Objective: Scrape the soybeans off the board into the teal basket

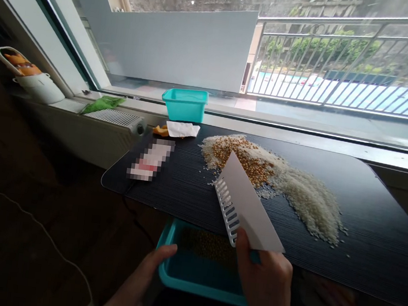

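My right hand (266, 280) is closed around the near end of a white plastic slotted scraper (252, 208), with a row of slots along its left side. The scraper is tilted over the table, its far tip by a pile of golden-brown soybeans (240, 160). White rice (309, 201) lies around the beans and spreads to the right. Below the table's front edge is a teal plastic basin (195, 287), holding yellowish beans in shadow. My left hand (140, 279) grips the basin's left side, thumb by the rim and the other fingers mostly hidden.
On the dark table (376, 229), a teal container (185, 105) stands at the back, by the window. White paper (182, 129) lies before it. A blurred-out item (151, 159) is at the left. A radiator (98, 130) stands farther left; a white cable (42, 225) hangs below.
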Available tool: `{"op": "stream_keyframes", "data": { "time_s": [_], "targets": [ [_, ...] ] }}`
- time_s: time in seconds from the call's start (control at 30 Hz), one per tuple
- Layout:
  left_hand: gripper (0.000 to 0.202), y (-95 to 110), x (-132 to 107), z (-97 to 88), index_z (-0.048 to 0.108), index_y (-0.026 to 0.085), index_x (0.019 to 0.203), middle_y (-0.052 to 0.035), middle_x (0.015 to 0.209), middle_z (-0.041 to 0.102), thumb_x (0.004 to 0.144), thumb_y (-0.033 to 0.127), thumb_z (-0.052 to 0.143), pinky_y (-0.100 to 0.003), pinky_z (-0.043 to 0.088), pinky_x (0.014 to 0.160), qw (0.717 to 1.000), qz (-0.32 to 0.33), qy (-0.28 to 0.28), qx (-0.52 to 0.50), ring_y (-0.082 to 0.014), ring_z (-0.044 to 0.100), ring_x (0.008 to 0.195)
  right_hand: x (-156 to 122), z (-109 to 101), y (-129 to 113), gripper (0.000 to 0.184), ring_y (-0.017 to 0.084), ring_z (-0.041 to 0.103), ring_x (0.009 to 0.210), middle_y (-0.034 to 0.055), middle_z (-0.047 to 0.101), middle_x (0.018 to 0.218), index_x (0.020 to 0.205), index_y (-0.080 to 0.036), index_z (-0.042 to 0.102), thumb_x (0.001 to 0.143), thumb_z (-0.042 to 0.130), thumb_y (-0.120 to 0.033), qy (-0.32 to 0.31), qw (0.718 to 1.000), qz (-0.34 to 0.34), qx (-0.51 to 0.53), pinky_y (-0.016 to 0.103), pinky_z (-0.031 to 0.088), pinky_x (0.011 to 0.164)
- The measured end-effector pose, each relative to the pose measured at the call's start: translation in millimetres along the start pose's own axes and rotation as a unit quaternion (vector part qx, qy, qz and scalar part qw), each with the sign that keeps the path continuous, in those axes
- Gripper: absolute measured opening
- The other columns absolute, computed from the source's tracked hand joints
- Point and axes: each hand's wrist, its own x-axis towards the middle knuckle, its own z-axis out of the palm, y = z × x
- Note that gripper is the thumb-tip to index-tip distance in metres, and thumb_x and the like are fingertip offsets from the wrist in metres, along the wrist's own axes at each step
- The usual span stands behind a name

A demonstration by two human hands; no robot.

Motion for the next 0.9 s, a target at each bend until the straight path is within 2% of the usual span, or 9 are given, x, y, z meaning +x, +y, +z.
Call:
{"op": "stream_keyframes", "data": {
  "time_s": [0.07,0.23,0.37,0.5,0.6,0.77,0.9],
  "targets": [
    [0.036,-5.4,4.0,10.0,0.065,0.010,0.108,-0.0108,0.097,0.076,0.080,0.031,0.071,-0.034,0.053,0.090,1.000,0.002,-0.026,0.000,-0.0274,0.069,0.103,-2.6,-5.0,6.7,0.026,0.020,0.073,0.062,0.0104,0.076,0.076,0.082,-0.013,0.072,0.092,0.052,-0.025,0.011,1.000,0.000,-0.027,0.025,0.055,0.059],
    [0.029,-20.7,15.4,24.9,0.068,0.012,0.097,-0.0115,0.090,0.075,0.077,0.033,0.073,-0.036,0.052,0.091,0.999,-0.008,-0.043,0.000,-0.0294,0.068,0.102,-9.4,-19.6,24.7,0.036,0.021,0.068,0.048,0.0113,0.073,0.061,0.069,-0.012,0.071,0.093,0.051,-0.030,0.022,0.996,0.008,-0.091,0.028,0.052,0.050],
    [0.029,-29.7,23.5,33.5,0.069,0.015,0.098,-0.0109,0.090,0.074,0.075,0.031,0.075,-0.036,0.051,0.092,0.998,-0.046,-0.048,-0.016,-0.0303,0.067,0.104,-12.5,-32.4,43.5,0.038,0.023,0.068,0.051,0.0129,0.074,0.063,0.075,-0.009,0.074,0.094,0.050,-0.032,0.025,0.991,0.010,-0.133,0.029,0.051,0.052],
    [0.027,-34.2,26.0,43.4,0.071,0.016,0.095,-0.0109,0.091,0.073,0.074,0.031,0.077,-0.034,0.052,0.090,0.998,-0.052,-0.028,-0.014,-0.0300,0.064,0.107,-11.9,-42.2,65.3,0.039,0.024,0.068,0.052,0.0118,0.073,0.062,0.076,-0.011,0.076,0.093,0.050,-0.035,0.024,0.985,0.033,-0.169,0.031,0.050,0.052],
    [0.029,-35.2,24.6,52.8,0.070,0.015,0.100,-0.0110,0.097,0.071,0.077,0.032,0.075,-0.034,0.052,0.088,0.998,-0.056,-0.015,-0.014,-0.0292,0.064,0.106,-8.0,-49.0,81.3,0.042,0.024,0.065,0.048,0.0110,0.070,0.056,0.071,-0.012,0.075,0.092,0.049,-0.037,0.031,0.980,0.045,-0.192,0.031,0.049,0.050],
    [0.036,-33.5,24.7,67.6,0.059,0.018,0.122,-0.0097,0.123,0.060,0.091,0.036,0.059,-0.043,0.054,0.087,0.999,-0.048,-0.021,-0.005,-0.0230,0.061,0.105,2.0,-59.1,105.9,0.046,0.022,0.065,0.047,0.0088,0.067,0.051,0.058,-0.017,0.067,0.091,0.049,-0.042,0.044,0.975,0.064,-0.209,0.029,0.045,0.048],
    [0.037,-33.7,26.2,75.4,0.058,0.017,0.122,-0.0099,0.123,0.061,0.090,0.035,0.059,-0.043,0.054,0.087,0.999,-0.044,-0.028,0.007,-0.0232,0.062,0.104,9.8,-62.7,124.1,0.045,0.021,0.063,0.046,0.0066,0.065,0.049,0.055,-0.020,0.064,0.088,0.049,-0.045,0.046,0.976,0.097,-0.188,0.029,0.044,0.048]
  ]
}}
